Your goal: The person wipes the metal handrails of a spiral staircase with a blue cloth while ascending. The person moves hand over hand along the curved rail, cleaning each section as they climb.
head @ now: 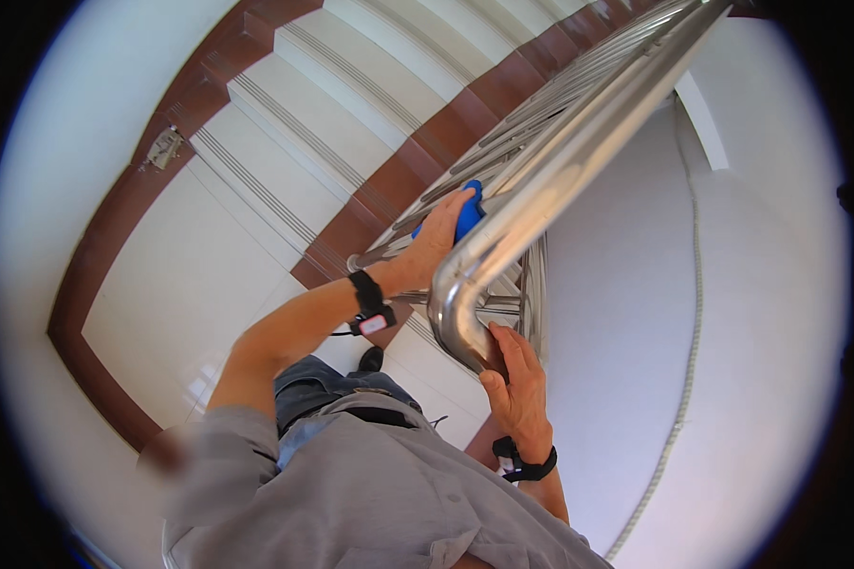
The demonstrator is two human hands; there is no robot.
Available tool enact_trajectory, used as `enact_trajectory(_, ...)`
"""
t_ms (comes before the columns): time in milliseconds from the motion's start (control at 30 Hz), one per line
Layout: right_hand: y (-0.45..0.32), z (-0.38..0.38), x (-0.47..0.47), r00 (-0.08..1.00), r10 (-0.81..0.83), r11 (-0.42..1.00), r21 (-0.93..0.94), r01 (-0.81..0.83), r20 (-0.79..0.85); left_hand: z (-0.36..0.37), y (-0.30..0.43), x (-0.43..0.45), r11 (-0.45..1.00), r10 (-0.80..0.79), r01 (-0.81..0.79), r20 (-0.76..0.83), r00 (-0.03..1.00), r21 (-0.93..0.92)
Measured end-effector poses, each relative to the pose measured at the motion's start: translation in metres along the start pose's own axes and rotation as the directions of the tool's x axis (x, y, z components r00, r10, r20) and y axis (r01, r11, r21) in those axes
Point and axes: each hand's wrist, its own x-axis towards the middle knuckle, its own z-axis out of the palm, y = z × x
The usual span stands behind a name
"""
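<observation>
My left hand holds a blue cloth against the metal bars just under the stair handrail. Part of the cloth is hidden behind my fingers. The polished metal handrail runs from its rounded bend up toward the far upper right. At the lower side of that bend, my right hand rests on the tube with its fingers curled partly around it. Below the rail, slanted metal balusters line the side of the stairs.
Pale stair treads with dark grooved lines rise away, edged in red-brown. A pale landing floor lies to the left. A wall socket or box sits on the red-brown skirting. On the right, a rope-like line hangs along the white wall.
</observation>
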Motion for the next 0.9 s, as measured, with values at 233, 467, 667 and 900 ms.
enact_trajectory(233,-0.054,0.03,0.039,0.942,0.336,0.942,-0.023,-0.336,0.0,0.017,-0.051,-0.019,0.982,0.178,-0.17,-0.121,0.977,0.08)
enact_trajectory(467,-0.088,0.069,0.033,0.934,-0.095,0.926,-0.375,-0.044,-0.343,0.015,-0.124,-0.071,0.996,0.021,-0.021,-0.007,1.0,0.086)
enact_trajectory(667,-0.047,0.131,0.028,0.959,0.021,0.997,-0.075,0.001,0.282,0.009,-0.147,-0.086,0.996,-0.021,0.014,0.08,0.997,0.086)
enact_trajectory(900,0.044,0.17,0.031,0.917,0.394,0.894,-0.208,-0.396,-0.051,0.006,-0.165,-0.093,0.996,-0.014,0.004,0.115,0.993,0.091)
